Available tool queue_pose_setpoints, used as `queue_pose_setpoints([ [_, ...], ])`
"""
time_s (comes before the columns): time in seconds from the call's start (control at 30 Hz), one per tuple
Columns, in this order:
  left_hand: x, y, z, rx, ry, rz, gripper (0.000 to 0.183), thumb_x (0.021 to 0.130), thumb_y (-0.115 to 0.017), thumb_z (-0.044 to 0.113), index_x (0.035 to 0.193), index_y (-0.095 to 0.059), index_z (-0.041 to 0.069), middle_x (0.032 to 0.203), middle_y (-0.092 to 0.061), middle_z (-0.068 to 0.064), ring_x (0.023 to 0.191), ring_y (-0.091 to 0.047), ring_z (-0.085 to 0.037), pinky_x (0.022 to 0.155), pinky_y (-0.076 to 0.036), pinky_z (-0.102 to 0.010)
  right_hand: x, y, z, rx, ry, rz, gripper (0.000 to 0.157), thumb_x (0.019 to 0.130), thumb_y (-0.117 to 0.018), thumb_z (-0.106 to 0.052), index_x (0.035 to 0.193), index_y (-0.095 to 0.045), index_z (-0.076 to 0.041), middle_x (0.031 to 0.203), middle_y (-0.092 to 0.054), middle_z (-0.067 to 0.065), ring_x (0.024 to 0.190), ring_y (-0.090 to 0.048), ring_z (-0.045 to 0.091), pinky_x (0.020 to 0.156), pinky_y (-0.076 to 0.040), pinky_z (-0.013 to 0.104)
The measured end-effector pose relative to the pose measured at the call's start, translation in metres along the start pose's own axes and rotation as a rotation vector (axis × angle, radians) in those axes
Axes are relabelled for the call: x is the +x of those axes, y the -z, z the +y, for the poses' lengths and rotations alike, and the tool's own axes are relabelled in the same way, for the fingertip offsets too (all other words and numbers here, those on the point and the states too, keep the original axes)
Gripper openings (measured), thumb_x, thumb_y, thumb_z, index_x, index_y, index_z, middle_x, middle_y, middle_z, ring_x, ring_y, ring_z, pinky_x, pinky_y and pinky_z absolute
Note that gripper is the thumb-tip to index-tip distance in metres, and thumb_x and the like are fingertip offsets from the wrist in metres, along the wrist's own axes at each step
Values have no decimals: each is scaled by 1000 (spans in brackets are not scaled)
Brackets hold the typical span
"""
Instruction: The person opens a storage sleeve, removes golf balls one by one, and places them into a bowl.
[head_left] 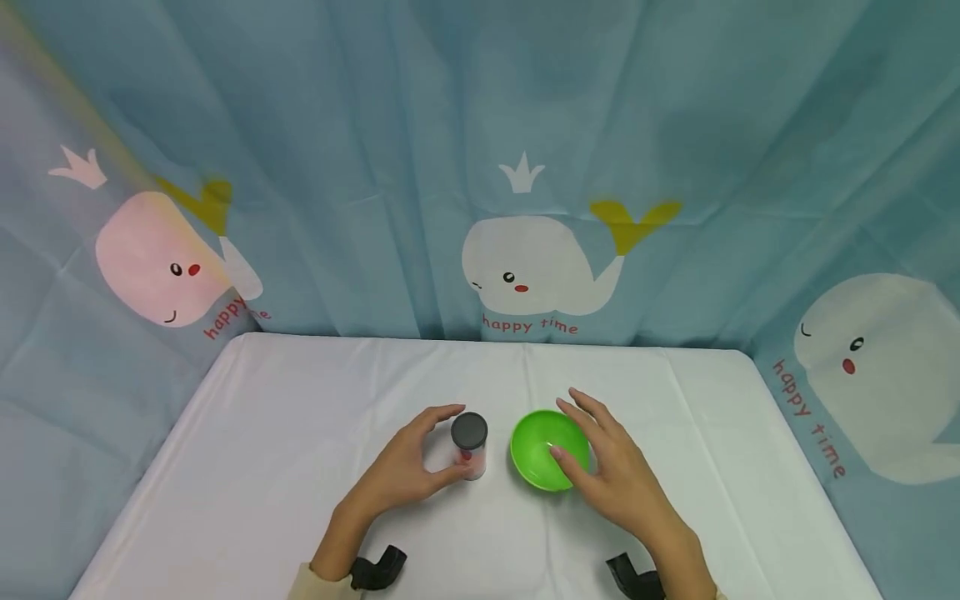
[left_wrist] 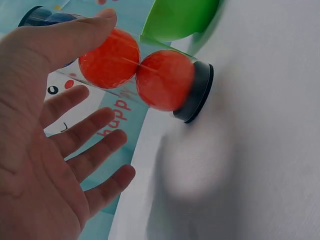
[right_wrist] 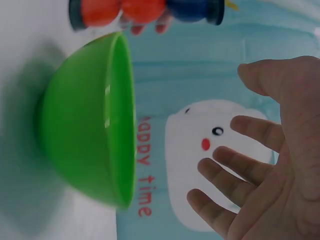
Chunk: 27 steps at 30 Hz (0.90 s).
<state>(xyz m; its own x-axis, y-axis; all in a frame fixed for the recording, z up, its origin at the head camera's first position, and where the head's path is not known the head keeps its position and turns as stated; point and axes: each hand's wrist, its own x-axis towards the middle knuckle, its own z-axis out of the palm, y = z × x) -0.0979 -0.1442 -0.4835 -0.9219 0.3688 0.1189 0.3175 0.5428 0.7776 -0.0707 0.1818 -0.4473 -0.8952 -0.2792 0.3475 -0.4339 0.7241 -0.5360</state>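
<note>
A clear tube (head_left: 470,431) with dark caps at both ends stands upright near the middle of the white table. Inside it, the left wrist view shows two red balls (left_wrist: 165,80) below a blue one. My left hand (head_left: 408,462) is spread around the tube, thumb near its front side and fingers apart; whether the thumb touches it I cannot tell. Just to the right sits a green bowl (head_left: 534,442), with nothing visible inside it. Over the bowl's right rim hovers my right hand (head_left: 618,475), fingers straight and spread, holding nothing.
A white cloth covers the table (head_left: 247,467). Blue curtains (head_left: 360,167) printed with white whales hang behind the table and along both sides. Black wrist mounts (head_left: 378,568) show at both wrists.
</note>
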Motion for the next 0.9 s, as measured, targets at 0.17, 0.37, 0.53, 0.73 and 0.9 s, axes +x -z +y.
queue_pose_setpoints([
  [0.17, 2, -11, -1, -50, -24, -19, 74, 81, -93, 41, 145, -57, 35, 141, -63, 22, 138, -60, -7, 117, -49, -47, 4, -4, -12, 46, -3, -12, 63, 97, -78, -31, 154, -53, -30, 160, -49, -7, 145, -55, 20, 113, -51, 50],
  [0.37, 6, -19, -3, -90, -74, -21, 68, 82, -92, 38, 141, -59, 35, 134, -67, 21, 131, -63, -5, 111, -53, -45, 15, -9, -30, 107, 6, -45, 61, 98, -77, -31, 154, -53, -32, 158, -51, -11, 144, -56, 16, 113, -53, 48],
  [0.53, 7, -23, -6, -95, -105, 2, 60, 84, -91, 39, 136, -61, 33, 125, -70, 20, 121, -67, -4, 107, -56, -40, 25, -16, -42, 147, 30, -76, 58, 99, -76, -33, 152, -55, -29, 155, -56, -7, 143, -58, 16, 114, -52, 47],
  [0.73, 7, -27, -10, -133, -125, 0, 53, 87, -89, 36, 133, -63, 33, 118, -73, 18, 113, -70, -4, 103, -58, -34, 30, -23, -51, 183, 66, -82, 55, 100, -74, -36, 151, -57, -26, 153, -59, -3, 142, -59, 15, 114, -52, 47],
  [0.9, 6, -28, -14, -142, -133, 26, 49, 88, -88, 35, 131, -64, 34, 116, -74, 18, 111, -71, -5, 102, -59, -34, 32, -28, -52, 191, 78, -84, 54, 100, -74, -35, 150, -58, -23, 152, -59, -5, 142, -59, 14, 113, -53, 46],
])
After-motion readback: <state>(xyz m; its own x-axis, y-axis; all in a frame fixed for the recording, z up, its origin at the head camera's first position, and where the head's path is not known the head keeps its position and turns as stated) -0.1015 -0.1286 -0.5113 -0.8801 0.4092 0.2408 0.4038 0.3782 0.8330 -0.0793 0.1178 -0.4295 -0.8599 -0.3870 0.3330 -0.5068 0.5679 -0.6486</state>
